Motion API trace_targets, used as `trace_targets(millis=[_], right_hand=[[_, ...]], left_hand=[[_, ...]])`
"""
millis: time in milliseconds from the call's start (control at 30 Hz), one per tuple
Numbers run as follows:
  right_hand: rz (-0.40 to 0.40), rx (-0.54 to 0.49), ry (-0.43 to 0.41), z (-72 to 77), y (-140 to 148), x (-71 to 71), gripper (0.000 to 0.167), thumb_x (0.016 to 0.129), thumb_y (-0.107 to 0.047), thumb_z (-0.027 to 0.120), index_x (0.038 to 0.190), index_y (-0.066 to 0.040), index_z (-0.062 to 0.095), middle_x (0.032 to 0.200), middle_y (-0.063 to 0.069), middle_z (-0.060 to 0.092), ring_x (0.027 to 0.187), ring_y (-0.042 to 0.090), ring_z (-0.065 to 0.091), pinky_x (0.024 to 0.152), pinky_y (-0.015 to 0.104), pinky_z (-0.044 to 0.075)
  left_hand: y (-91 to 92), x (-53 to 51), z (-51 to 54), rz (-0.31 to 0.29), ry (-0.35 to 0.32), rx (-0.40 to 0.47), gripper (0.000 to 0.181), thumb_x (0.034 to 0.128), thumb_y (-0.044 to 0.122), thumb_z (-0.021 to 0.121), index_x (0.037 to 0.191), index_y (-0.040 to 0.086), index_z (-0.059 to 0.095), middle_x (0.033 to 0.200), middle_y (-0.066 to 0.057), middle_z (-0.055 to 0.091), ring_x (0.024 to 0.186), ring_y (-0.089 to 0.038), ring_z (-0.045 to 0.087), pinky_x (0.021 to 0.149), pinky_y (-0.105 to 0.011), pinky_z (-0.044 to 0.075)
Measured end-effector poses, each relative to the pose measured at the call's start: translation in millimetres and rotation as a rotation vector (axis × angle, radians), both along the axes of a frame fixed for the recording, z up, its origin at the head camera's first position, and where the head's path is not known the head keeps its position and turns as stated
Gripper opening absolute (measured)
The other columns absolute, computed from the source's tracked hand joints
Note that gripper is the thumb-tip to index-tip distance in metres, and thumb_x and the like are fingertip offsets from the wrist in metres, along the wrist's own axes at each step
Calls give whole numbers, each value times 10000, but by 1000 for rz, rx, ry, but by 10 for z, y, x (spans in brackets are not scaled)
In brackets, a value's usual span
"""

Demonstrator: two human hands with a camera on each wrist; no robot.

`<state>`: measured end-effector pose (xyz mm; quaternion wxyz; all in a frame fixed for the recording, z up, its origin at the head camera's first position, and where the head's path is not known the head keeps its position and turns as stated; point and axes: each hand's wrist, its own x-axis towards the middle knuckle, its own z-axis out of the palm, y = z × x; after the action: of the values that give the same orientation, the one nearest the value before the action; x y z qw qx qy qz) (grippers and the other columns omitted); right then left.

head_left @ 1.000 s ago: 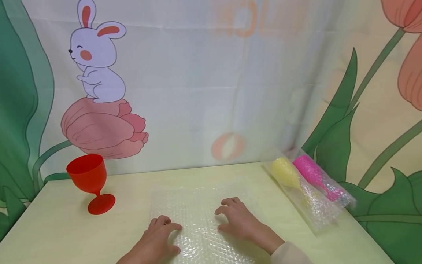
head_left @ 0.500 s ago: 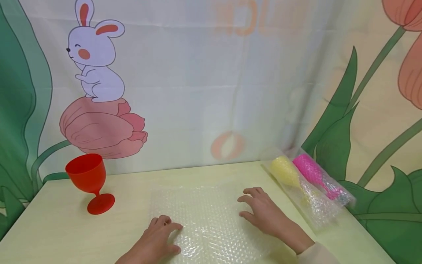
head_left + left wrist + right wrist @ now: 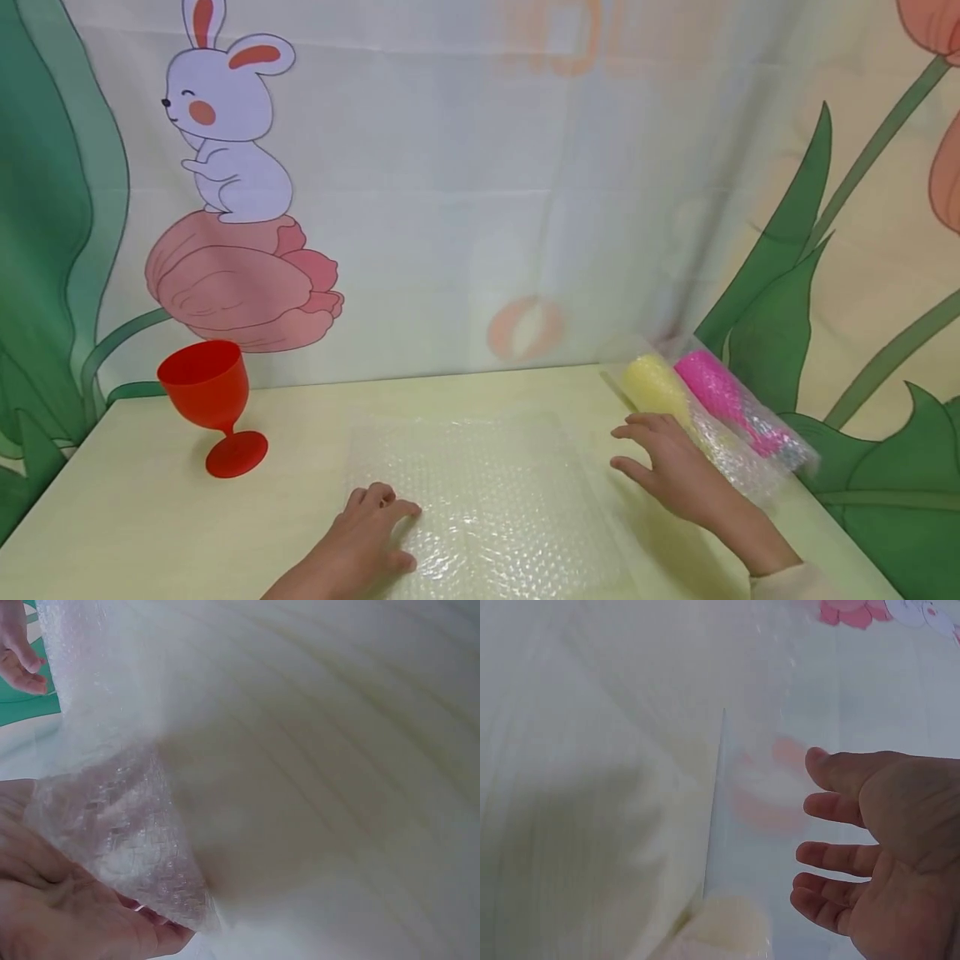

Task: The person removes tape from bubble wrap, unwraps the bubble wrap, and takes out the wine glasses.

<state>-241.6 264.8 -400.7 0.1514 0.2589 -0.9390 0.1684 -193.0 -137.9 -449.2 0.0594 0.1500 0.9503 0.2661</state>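
A translucent sheet of bubble wrap lies spread on the pale yellow-green table. My left hand rests at its left side, fingers slightly bent; in the left wrist view the wrap's edge comes against that hand's fingers. To the right of the sheet, my right hand hovers with spread fingers and holds nothing. Beside and partly behind it lie a yellow goblet and a pink goblet, each wrapped in bubble wrap. An unwrapped red goblet stands upright at the left.
Behind the table hangs a cloth backdrop printed with a rabbit, flowers and leaves. The wrapped goblets lie at the table's right edge. The red goblet stands near the back left.
My right hand has moved right, off the bubble wrap and toward the wrapped goblets. My left hand stays on the sheet's left side. The view has shifted slightly.
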Motion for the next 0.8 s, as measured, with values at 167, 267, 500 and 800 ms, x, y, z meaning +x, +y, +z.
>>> trace_targets(millis=[167, 267, 500, 800], right_hand=[[-41, -8, 8, 73, 235, -74, 327, 896, -130, 802, 1175, 14, 712, 1218, 240, 649, 1173, 453, 572, 996, 625, 444], [-74, -9, -6, 107, 367, -115, 327, 897, -124, 801, 1174, 23, 709, 1198, 234, 663, 1164, 461, 588, 989, 636, 453], [-111, -40, -63, 96, 638, -256, 356, 923, -79, 760, 1215, 95, 654, 1194, 280, 667, 1168, 500, 587, 991, 644, 453], [-160, -2, -40, 120, 838, -383, 430, 909, -107, 771, 1243, 127, 636, 1215, 325, 656, 1178, 547, 572, 991, 678, 427]], left_hand=[[-3, 6, -11, -8, 15, 10, 475, 780, 174, 895, 1210, 101, 707, 1246, -155, 526, 1126, -368, 450, 948, -563, 439], [2, 9, -27, -19, 22, 18, 474, 780, 167, 893, 1208, 90, 703, 1233, -154, 524, 1112, -365, 449, 936, -562, 440], [-10, 10, -34, -33, 27, 12, 474, 789, 172, 888, 1212, 86, 692, 1214, -139, 519, 1114, -366, 449, 942, -563, 435], [-29, 8, -12, -28, 2, 9, 488, 800, 188, 883, 1235, 90, 686, 1244, -147, 513, 1152, -386, 445, 974, -581, 420]])
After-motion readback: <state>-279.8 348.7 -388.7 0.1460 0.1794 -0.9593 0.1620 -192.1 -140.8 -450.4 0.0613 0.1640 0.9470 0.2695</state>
